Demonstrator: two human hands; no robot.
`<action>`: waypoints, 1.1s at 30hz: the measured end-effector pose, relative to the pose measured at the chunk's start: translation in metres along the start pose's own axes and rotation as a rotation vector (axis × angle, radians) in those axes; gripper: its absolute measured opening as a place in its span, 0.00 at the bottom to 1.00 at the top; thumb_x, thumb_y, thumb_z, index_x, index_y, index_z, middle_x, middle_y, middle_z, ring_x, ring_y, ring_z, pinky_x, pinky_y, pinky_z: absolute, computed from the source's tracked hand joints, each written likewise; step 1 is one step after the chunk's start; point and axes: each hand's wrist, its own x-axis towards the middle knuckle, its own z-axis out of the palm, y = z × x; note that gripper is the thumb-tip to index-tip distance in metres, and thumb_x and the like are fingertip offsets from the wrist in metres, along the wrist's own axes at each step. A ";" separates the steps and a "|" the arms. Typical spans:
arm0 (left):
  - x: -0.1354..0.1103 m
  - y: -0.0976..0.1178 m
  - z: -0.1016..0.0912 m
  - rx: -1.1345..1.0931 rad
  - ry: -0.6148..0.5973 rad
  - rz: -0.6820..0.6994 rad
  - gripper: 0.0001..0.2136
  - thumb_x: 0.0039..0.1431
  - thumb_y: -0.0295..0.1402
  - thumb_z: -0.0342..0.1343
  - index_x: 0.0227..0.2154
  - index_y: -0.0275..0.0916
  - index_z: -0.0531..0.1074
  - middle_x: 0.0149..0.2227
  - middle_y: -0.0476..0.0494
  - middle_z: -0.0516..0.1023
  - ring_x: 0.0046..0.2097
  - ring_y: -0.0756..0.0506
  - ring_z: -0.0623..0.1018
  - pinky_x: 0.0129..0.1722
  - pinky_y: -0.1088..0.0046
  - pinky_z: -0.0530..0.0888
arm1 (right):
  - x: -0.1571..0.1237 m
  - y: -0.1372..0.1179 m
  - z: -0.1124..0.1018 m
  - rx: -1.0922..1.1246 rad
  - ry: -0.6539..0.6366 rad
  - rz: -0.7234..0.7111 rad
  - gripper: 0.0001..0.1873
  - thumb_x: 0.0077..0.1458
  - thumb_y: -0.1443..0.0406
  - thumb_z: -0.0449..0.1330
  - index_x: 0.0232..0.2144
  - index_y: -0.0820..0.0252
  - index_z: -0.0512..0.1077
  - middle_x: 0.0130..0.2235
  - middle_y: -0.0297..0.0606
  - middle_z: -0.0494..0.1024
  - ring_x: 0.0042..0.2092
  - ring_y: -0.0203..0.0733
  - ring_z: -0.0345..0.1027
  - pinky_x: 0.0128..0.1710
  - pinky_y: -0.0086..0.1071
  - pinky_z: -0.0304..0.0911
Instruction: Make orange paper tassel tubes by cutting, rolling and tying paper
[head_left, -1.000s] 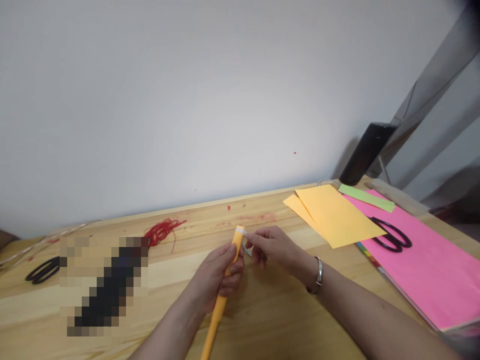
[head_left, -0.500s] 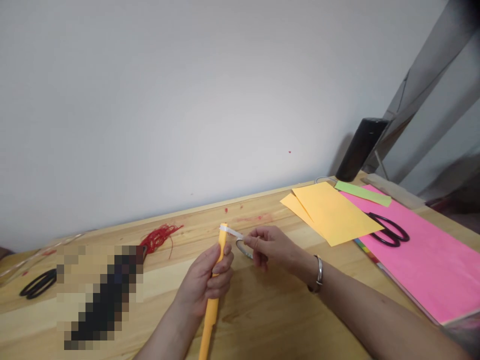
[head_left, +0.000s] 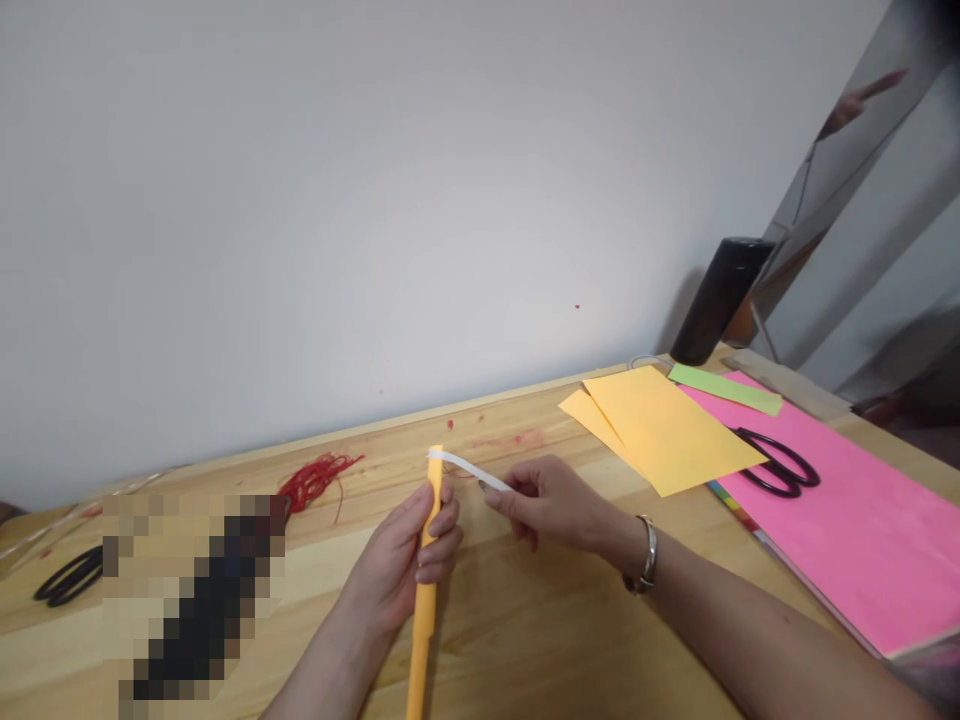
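My left hand [head_left: 409,560] is wrapped around a rolled orange paper tube [head_left: 424,620], held nearly upright over the wooden table [head_left: 525,640]. A strip of white tape [head_left: 469,468] runs from the tube's top end to my right hand [head_left: 547,500]. That hand is closed, pinching the tape; the roll itself is hidden behind its fingers. A metal bracelet sits on my right wrist.
Orange paper sheets [head_left: 664,425], a green strip [head_left: 724,389] and a large pink sheet [head_left: 855,530] with black scissors [head_left: 776,462] lie at the right. A black cylinder [head_left: 716,300] stands by the wall. Red threads [head_left: 319,473] and another pair of scissors [head_left: 67,578] lie at the left.
My right hand has drawn away to the right, pulling a longer strip of tape off the tube's top. My left hand and the tube shifted slightly left.
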 end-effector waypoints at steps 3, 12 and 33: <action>0.002 0.002 0.000 0.016 0.050 -0.011 0.07 0.56 0.34 0.55 0.30 0.34 0.67 0.19 0.56 0.57 0.16 0.59 0.56 0.11 0.88 0.53 | -0.002 -0.005 -0.008 -0.196 0.103 -0.035 0.19 0.51 0.53 0.55 0.18 0.61 0.65 0.18 0.30 0.67 0.19 0.31 0.60 0.19 0.24 0.53; 0.005 -0.004 -0.002 0.078 0.100 -0.175 0.07 0.57 0.37 0.52 0.30 0.39 0.65 0.16 0.58 0.53 0.13 0.58 0.54 0.10 0.87 0.49 | -0.002 -0.008 -0.023 -0.525 0.411 -0.180 0.10 0.54 0.62 0.53 0.34 0.58 0.73 0.21 0.30 0.69 0.23 0.32 0.57 0.25 0.26 0.50; -0.003 -0.026 0.005 0.162 -0.158 -0.343 0.08 0.60 0.35 0.47 0.29 0.38 0.66 0.19 0.53 0.61 0.13 0.58 0.55 0.08 0.85 0.52 | 0.005 -0.002 -0.035 -0.299 -0.076 -0.601 0.13 0.52 0.68 0.60 0.42 0.57 0.73 0.40 0.37 0.76 0.45 0.38 0.63 0.50 0.36 0.56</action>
